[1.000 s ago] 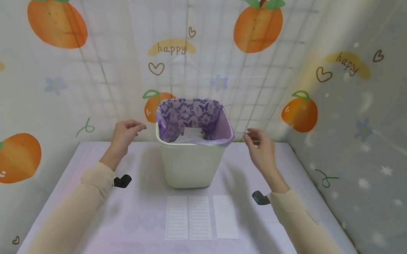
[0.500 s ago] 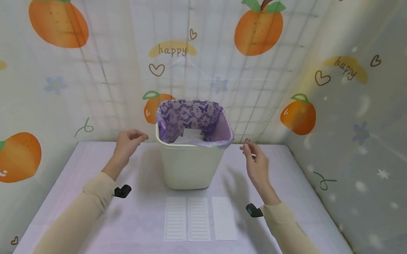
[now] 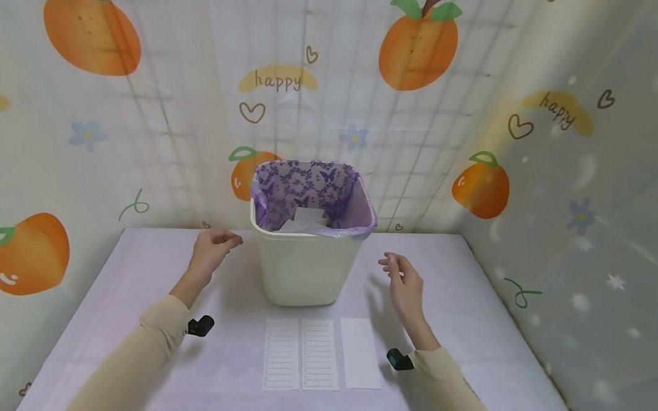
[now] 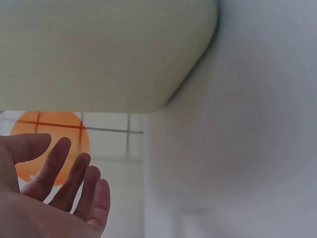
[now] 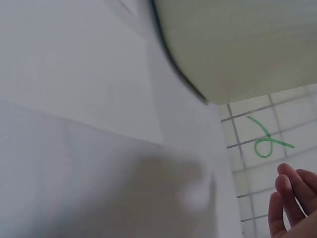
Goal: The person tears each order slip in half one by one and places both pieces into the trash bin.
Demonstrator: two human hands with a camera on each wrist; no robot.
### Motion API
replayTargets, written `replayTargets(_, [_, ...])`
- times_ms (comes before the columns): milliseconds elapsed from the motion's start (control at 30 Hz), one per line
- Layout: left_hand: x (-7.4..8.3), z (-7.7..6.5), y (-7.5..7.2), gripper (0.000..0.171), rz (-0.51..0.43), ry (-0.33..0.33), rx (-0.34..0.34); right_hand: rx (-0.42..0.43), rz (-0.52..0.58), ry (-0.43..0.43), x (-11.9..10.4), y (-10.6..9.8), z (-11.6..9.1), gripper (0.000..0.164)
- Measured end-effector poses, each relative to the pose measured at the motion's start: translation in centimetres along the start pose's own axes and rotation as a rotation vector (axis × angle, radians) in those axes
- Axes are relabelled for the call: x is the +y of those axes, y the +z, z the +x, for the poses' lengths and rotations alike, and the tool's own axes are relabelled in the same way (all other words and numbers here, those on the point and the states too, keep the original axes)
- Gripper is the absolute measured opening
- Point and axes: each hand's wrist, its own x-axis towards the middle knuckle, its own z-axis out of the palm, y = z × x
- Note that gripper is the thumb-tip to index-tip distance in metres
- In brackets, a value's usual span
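Observation:
A pale trash bin (image 3: 310,268) stands on the table, lined with a purple patterned bag (image 3: 311,185). White paper pieces (image 3: 310,217) lie inside it. My left hand (image 3: 210,255) hovers left of the bin, apart from it, fingers loosely bent and holding nothing; the left wrist view shows its fingers (image 4: 74,181) spread beside the bin's wall. To the right of the bin, my right hand (image 3: 406,288) is in the air with relaxed fingers and nothing in them. In front of the bin lie two lined paper sheets (image 3: 281,354) and one blank sheet (image 3: 361,353), side by side.
The table (image 3: 227,397) has a pale lilac cover. Behind and at both sides hangs a curtain (image 3: 190,113) printed with oranges, with a wire grid showing through at the back. A small black device sits at each wrist.
Both hands have come down and nearer to me, beside the bin. The right hand has also moved left, toward the sheets. The bin and sheets have stayed in place.

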Motion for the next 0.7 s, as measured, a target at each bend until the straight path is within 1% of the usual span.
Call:
replayTargets(167, [-1.8, -0.4, 0.7, 0.026, -0.007, -0.039, -0.018, -0.061, 0.022, 0.002, 1.4, 0.9, -0.7, 0.039])
replayTargets(333, [-4.5, -1.2, 1.8, 0.025, -0.028, -0.057, -0.031, -0.145, 0.038, 0.046, 2.9, 0.8, -1.8, 0.044])
replayTargets(433, [-6.2, -1.9, 2.3, 0.024, -0.03, -0.042, -0.063, -0.173, 0.058, 0.061, 3.3, 0.7, -2.5, 0.044])
replayTargets(500, [-7.0, -2.5, 2.7, 0.024, -0.033, -0.029, -0.089, -0.175, 0.102, 0.065, 3.1, 0.5, -3.0, 0.043])
replayTargets(600, [-7.8, -3.1, 3.2, 0.024, -0.041, 0.012, -0.107, -0.178, 0.172, 0.071, 2.4, -0.1, -3.4, 0.041])
replayTargets(700, [-8.3, -3.6, 3.5, 0.024, -0.062, 0.049, -0.097, -0.173, 0.199, 0.115, 2.0, -0.5, -3.5, 0.042])
